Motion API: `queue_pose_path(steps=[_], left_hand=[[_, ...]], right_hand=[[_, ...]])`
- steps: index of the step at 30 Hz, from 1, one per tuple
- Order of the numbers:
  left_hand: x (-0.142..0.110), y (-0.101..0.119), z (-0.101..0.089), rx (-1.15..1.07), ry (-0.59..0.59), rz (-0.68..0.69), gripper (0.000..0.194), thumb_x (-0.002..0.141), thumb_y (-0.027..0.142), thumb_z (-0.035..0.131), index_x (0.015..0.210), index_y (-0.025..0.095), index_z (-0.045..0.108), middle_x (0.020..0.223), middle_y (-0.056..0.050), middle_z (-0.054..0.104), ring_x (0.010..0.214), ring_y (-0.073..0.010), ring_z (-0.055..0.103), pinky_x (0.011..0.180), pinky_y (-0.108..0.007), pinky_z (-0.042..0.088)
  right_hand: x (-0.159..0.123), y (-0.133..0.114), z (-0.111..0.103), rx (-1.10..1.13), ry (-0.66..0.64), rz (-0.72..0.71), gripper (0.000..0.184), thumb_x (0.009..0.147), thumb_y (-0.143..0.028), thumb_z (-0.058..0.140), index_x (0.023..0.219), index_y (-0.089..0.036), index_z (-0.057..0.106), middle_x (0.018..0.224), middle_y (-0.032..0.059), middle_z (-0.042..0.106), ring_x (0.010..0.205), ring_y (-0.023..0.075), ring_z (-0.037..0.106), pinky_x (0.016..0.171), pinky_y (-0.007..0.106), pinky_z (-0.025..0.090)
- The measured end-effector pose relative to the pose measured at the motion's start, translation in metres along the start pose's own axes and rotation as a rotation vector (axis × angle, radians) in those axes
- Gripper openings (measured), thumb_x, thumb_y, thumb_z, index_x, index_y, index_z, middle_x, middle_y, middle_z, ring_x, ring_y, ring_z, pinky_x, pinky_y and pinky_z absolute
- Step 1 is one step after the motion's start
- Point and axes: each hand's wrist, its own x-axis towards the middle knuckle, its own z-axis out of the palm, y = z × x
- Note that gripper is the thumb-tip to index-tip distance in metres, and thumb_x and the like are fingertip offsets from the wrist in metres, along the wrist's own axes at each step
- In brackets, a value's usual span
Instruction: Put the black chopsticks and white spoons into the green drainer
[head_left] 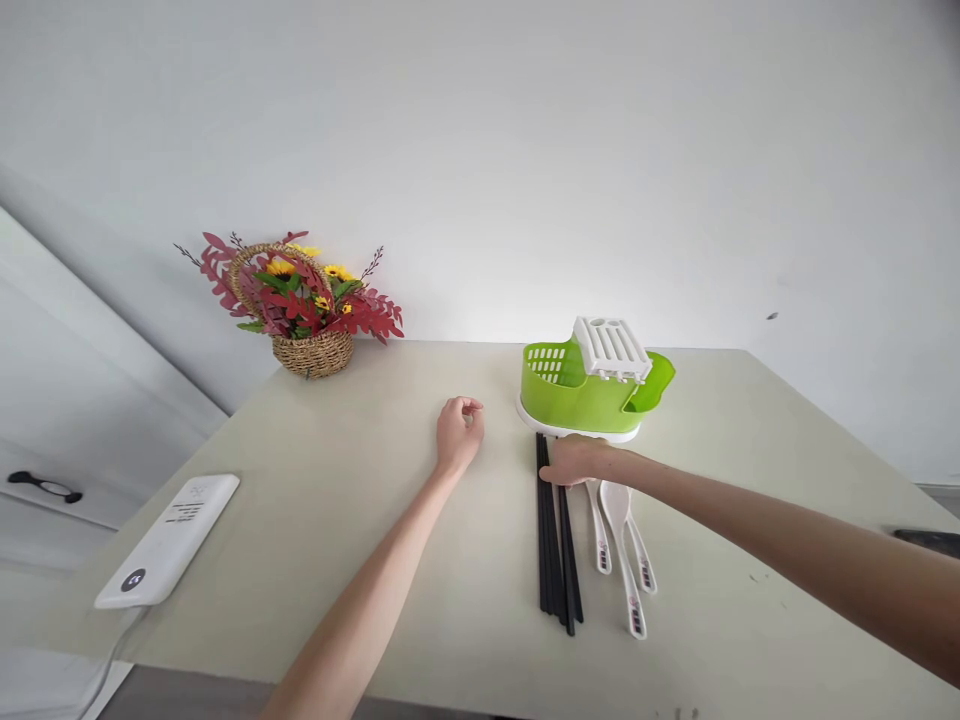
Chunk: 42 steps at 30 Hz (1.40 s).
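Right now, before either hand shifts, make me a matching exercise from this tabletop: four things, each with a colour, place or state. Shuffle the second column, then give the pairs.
Column one
1. left hand
2. chopsticks
3. flower basket
4. caddy

Column two
A. mostly green, with a white rack on top
B. black, partly covered by the right hand
C. fingers curled, apart from the utensils
D. brown and woven

Pairs: 1-C, 2-B, 3-D, 4-A

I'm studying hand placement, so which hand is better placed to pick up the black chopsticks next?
Probably the right. The right hand is already over the upper part of the black chopsticks, while the left hand is apart from them, off to their left, loosely curled.
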Motion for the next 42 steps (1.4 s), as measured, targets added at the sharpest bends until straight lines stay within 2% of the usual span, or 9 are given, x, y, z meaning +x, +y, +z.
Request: queue_pose_path(steps=[3, 6, 19, 26, 30, 33, 36, 38, 42], left_hand=[[0.000, -0.001, 0.000, 0.006, 0.002, 0.005, 0.015, 0.088, 0.011, 0.055, 0.089, 0.022, 0.066, 0.103, -0.006, 0.073, 0.097, -0.0200, 0.068, 0.079, -0.032, 0.050], [0.001, -0.003, 0.001, 0.012, 0.001, 0.011, 0.015, 0.088, 0.010, 0.055, 0.089, 0.021, 0.066, 0.102, -0.006, 0.073, 0.096, -0.0197, 0.068, 0.081, -0.032, 0.050], [0.000, 0.001, 0.000, 0.006, -0.014, 0.019, 0.014, 0.086, 0.010, 0.056, 0.088, 0.021, 0.065, 0.102, -0.006, 0.073, 0.094, -0.0188, 0.069, 0.082, -0.031, 0.050], [-0.002, 0.004, 0.001, -0.038, -0.041, 0.022, 0.015, 0.084, 0.009, 0.057, 0.087, 0.020, 0.066, 0.101, -0.006, 0.073, 0.091, -0.0178, 0.068, 0.078, -0.030, 0.050], [-0.003, 0.008, 0.002, -0.086, -0.073, 0.004, 0.014, 0.084, 0.012, 0.056, 0.087, 0.020, 0.067, 0.099, -0.006, 0.075, 0.089, -0.0172, 0.069, 0.075, -0.028, 0.049], [-0.008, 0.014, 0.004, -0.140, -0.133, -0.014, 0.013, 0.085, 0.015, 0.055, 0.087, 0.020, 0.067, 0.096, -0.005, 0.075, 0.086, -0.0161, 0.069, 0.072, -0.026, 0.049], [-0.016, 0.023, 0.006, -0.199, -0.252, -0.021, 0.013, 0.084, 0.021, 0.055, 0.087, 0.019, 0.067, 0.085, -0.003, 0.073, 0.069, -0.0130, 0.064, 0.062, -0.024, 0.047], [-0.021, 0.030, 0.006, -0.253, -0.340, -0.031, 0.013, 0.084, 0.026, 0.056, 0.087, 0.019, 0.067, 0.076, -0.001, 0.070, 0.057, -0.0108, 0.057, 0.054, -0.024, 0.042], [-0.030, 0.049, 0.002, -0.470, -0.562, -0.087, 0.016, 0.082, 0.032, 0.061, 0.086, 0.018, 0.068, 0.077, -0.001, 0.068, 0.046, -0.0066, 0.040, 0.048, -0.025, 0.031]], right_hand=[[0.002, 0.002, -0.001, 0.073, -0.036, 0.005, 0.032, 0.085, -0.034, 0.058, 0.057, -0.019, 0.063, 0.059, 0.0048, 0.059, 0.066, 0.0199, 0.063, 0.066, 0.031, 0.048], [0.005, 0.004, 0.001, 0.147, -0.037, 0.021, 0.032, 0.084, -0.035, 0.057, 0.056, -0.020, 0.061, 0.052, 0.0014, 0.052, 0.055, 0.0163, 0.056, 0.060, 0.028, 0.046], [0.006, 0.010, 0.004, 0.331, 0.050, 0.060, 0.032, 0.082, -0.038, 0.062, 0.058, -0.018, 0.065, 0.058, 0.0022, 0.062, 0.056, 0.0130, 0.052, 0.056, 0.024, 0.044], [-0.013, 0.012, -0.010, 0.301, 0.079, 0.050, 0.033, 0.084, -0.038, 0.059, 0.061, -0.017, 0.070, 0.057, 0.0025, 0.057, 0.055, 0.0136, 0.050, 0.056, 0.026, 0.043], [-0.030, 0.008, -0.024, 0.229, 0.173, 0.016, 0.032, 0.085, -0.037, 0.059, 0.062, -0.018, 0.071, 0.063, 0.0050, 0.059, 0.065, 0.0187, 0.057, 0.061, 0.030, 0.042], [-0.049, 0.000, -0.031, 0.190, 0.267, -0.031, 0.034, 0.086, -0.039, 0.059, 0.058, -0.020, 0.063, 0.064, 0.0058, 0.058, 0.067, 0.0205, 0.058, 0.061, 0.032, 0.040], [-0.075, -0.007, -0.039, 0.171, 0.402, -0.099, 0.040, 0.089, -0.041, 0.055, 0.055, -0.022, 0.048, 0.060, 0.0039, 0.050, 0.061, 0.0183, 0.053, 0.058, 0.031, 0.035], [-0.092, -0.010, -0.045, 0.148, 0.558, -0.166, 0.043, 0.090, -0.042, 0.053, 0.055, -0.022, 0.039, 0.054, 0.0022, 0.044, 0.054, 0.0158, 0.045, 0.054, 0.032, 0.030], [-0.115, -0.008, -0.057, 0.154, 0.798, -0.262, 0.035, 0.087, -0.037, 0.053, 0.059, -0.022, 0.039, 0.052, -0.0003, 0.043, 0.051, 0.0131, 0.037, 0.054, 0.031, 0.025]])
